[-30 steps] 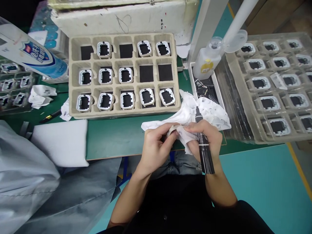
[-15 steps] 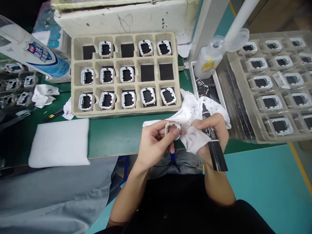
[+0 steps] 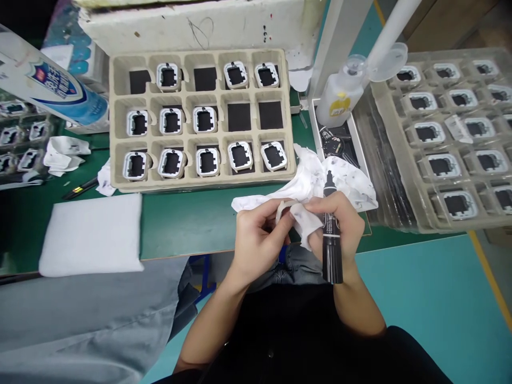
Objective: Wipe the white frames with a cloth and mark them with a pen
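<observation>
My left hand point(image 3: 259, 242) grips a small white square frame part point(image 3: 282, 210) at the green table's front edge. My right hand point(image 3: 340, 226) holds a black marker pen point(image 3: 330, 234), tip pointing away from me, and presses a fold of the white cloth point(image 3: 320, 178) against the part. The cloth has dark ink spots and spreads over the table behind my hands. Beyond it lies a beige pulp tray point(image 3: 202, 181) with several white frame parts in its compartments; some compartments show only a black pad.
A clear plastic tray point(image 3: 404, 176) of similar parts lies at the right, with a small squeeze bottle point(image 3: 340, 96) beside a white post. A white foam pad point(image 3: 91, 234) lies at the left, a blue-and-white bottle point(image 3: 52, 88) behind it. Another person's grey sleeve point(image 3: 80, 320) fills the lower left.
Half a second ago the part lay face-up in my left fingers with the cloth drawn aside. Now the cloth is back against it and the marker stands more upright.
</observation>
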The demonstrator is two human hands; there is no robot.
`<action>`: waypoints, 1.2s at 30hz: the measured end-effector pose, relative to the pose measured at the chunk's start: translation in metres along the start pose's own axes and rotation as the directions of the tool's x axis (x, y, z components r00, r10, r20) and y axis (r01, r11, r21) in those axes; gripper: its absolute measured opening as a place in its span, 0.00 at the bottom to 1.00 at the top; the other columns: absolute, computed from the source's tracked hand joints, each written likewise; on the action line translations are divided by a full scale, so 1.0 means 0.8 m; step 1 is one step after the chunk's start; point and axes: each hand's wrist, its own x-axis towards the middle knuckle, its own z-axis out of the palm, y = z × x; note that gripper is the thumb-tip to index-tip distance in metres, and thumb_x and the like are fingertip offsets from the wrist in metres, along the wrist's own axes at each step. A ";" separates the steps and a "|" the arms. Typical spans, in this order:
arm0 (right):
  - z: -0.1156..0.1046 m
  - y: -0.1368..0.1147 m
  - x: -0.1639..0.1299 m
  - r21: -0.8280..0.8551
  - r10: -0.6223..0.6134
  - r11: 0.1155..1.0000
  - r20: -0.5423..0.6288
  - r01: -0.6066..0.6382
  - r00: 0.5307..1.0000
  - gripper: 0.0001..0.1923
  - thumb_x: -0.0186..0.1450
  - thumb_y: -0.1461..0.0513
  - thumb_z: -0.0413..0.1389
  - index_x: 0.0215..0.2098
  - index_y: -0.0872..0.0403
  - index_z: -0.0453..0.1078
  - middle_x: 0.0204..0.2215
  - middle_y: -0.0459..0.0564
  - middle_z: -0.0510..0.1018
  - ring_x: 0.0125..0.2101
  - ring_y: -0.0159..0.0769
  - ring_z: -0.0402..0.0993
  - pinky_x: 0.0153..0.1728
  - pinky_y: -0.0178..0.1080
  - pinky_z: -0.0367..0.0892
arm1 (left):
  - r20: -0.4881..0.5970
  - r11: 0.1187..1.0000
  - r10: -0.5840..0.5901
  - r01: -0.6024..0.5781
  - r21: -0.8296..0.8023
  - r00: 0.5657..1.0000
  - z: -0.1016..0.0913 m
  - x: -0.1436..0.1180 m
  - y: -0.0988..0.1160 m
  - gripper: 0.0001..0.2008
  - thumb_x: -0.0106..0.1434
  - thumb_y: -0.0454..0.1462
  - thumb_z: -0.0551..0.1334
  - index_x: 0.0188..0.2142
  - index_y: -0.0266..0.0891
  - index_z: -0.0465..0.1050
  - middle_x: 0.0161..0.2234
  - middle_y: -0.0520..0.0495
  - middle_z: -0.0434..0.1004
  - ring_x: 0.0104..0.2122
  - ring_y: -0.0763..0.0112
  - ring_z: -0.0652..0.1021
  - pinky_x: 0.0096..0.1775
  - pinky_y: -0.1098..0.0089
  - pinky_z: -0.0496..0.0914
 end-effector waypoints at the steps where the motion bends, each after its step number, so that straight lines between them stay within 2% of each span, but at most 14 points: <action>1: 0.001 0.000 0.000 0.003 -0.018 1.000 0.006 0.018 1.000 0.11 0.67 0.67 0.70 0.42 0.46 0.78 0.32 0.40 0.83 0.26 0.31 0.77 0.27 0.36 0.71 | -0.011 0.999 0.019 -0.019 0.036 1.000 0.001 -0.001 -0.001 0.08 0.76 0.39 0.69 0.46 0.40 0.88 0.23 0.53 0.77 0.19 0.73 0.76 0.24 0.73 0.70; 6: 0.000 0.006 -0.003 -0.003 -0.057 0.998 0.054 0.057 0.997 0.12 0.66 0.67 0.67 0.44 0.45 0.79 0.31 0.39 0.82 0.25 0.31 0.76 0.26 0.36 0.71 | -0.037 0.974 0.095 -0.086 0.211 0.995 0.006 -0.004 -0.001 0.10 0.72 0.34 0.67 0.47 0.39 0.89 0.25 0.53 0.80 0.23 0.73 0.74 0.28 0.72 0.69; 9: -0.001 0.009 -0.006 -0.032 -0.036 0.999 0.050 0.038 0.998 0.11 0.66 0.66 0.68 0.43 0.45 0.79 0.29 0.38 0.80 0.24 0.30 0.74 0.25 0.36 0.68 | -0.038 0.966 0.111 -0.099 0.239 0.993 0.005 -0.004 0.001 0.08 0.73 0.35 0.67 0.42 0.38 0.88 0.25 0.52 0.79 0.23 0.73 0.73 0.28 0.71 0.67; 15: -0.003 0.004 -0.002 -0.057 0.004 0.998 -0.073 -0.008 0.997 0.10 0.64 0.67 0.66 0.40 0.47 0.77 0.28 0.39 0.79 0.22 0.30 0.69 0.23 0.37 0.64 | -0.064 0.998 0.029 -0.024 0.065 0.998 0.003 -0.004 0.002 0.09 0.75 0.43 0.72 0.45 0.40 0.88 0.21 0.55 0.76 0.18 0.74 0.74 0.24 0.72 0.67; 18: -0.004 0.002 0.002 -0.072 0.005 0.997 -0.144 -0.015 0.990 0.06 0.64 0.65 0.67 0.37 0.47 0.76 0.26 0.39 0.77 0.22 0.30 0.67 0.22 0.37 0.62 | -0.062 1.000 0.001 0.000 0.007 0.998 0.002 -0.002 0.003 0.09 0.74 0.43 0.73 0.41 0.40 0.88 0.20 0.55 0.76 0.17 0.74 0.74 0.22 0.73 0.66; 24: -0.004 -0.001 0.004 -0.077 0.014 0.997 -0.096 -0.021 0.995 0.06 0.65 0.63 0.67 0.35 0.47 0.75 0.23 0.39 0.72 0.20 0.30 0.63 0.20 0.38 0.57 | -0.041 0.996 -0.045 0.041 -0.084 0.998 0.000 0.001 0.005 0.09 0.73 0.43 0.74 0.40 0.40 0.87 0.20 0.54 0.76 0.17 0.75 0.74 0.21 0.74 0.66; 26: -0.003 -0.003 0.004 -0.058 0.021 0.998 -0.112 -0.027 0.994 0.07 0.65 0.63 0.68 0.35 0.47 0.74 0.23 0.38 0.72 0.20 0.30 0.62 0.20 0.38 0.56 | -0.034 0.993 -0.055 0.051 -0.103 0.998 0.000 0.001 0.005 0.09 0.73 0.43 0.75 0.39 0.40 0.88 0.20 0.54 0.75 0.17 0.75 0.74 0.21 0.74 0.66; 28: -0.003 -0.003 0.004 -0.039 0.045 0.998 -0.150 -0.052 0.988 0.09 0.66 0.62 0.70 0.36 0.47 0.74 0.24 0.39 0.74 0.21 0.31 0.63 0.21 0.38 0.58 | -0.032 0.991 -0.060 0.056 -0.125 0.998 -0.001 0.002 0.006 0.09 0.72 0.43 0.75 0.40 0.40 0.88 0.22 0.53 0.78 0.17 0.75 0.75 0.21 0.74 0.67; 31: -0.002 0.000 0.006 0.049 0.079 0.996 -0.172 -0.071 0.982 0.13 0.68 0.54 0.72 0.38 0.46 0.73 0.27 0.41 0.77 0.23 0.34 0.68 0.24 0.40 0.64 | -0.028 0.982 -0.049 0.043 -0.183 0.998 -0.002 0.002 0.007 0.07 0.72 0.41 0.75 0.42 0.39 0.88 0.33 0.48 0.88 0.19 0.77 0.76 0.22 0.75 0.70; 34: -0.004 0.005 0.008 0.212 0.082 0.976 -0.103 -0.058 0.991 0.15 0.73 0.47 0.68 0.41 0.44 0.71 0.25 0.42 0.77 0.24 0.38 0.72 0.26 0.43 0.68 | -0.026 0.975 -0.035 0.028 -0.222 0.999 -0.003 0.003 0.007 0.07 0.71 0.40 0.76 0.43 0.38 0.88 0.37 0.45 0.90 0.20 0.77 0.77 0.24 0.75 0.72; 36: -0.006 0.007 0.008 0.271 0.091 0.960 -0.056 -0.073 0.994 0.13 0.74 0.48 0.67 0.43 0.43 0.71 0.27 0.43 0.80 0.26 0.40 0.77 0.28 0.45 0.73 | -0.029 0.973 -0.034 0.026 -0.228 0.999 -0.004 0.003 0.006 0.08 0.71 0.40 0.76 0.43 0.38 0.88 0.36 0.44 0.90 0.20 0.76 0.77 0.23 0.74 0.72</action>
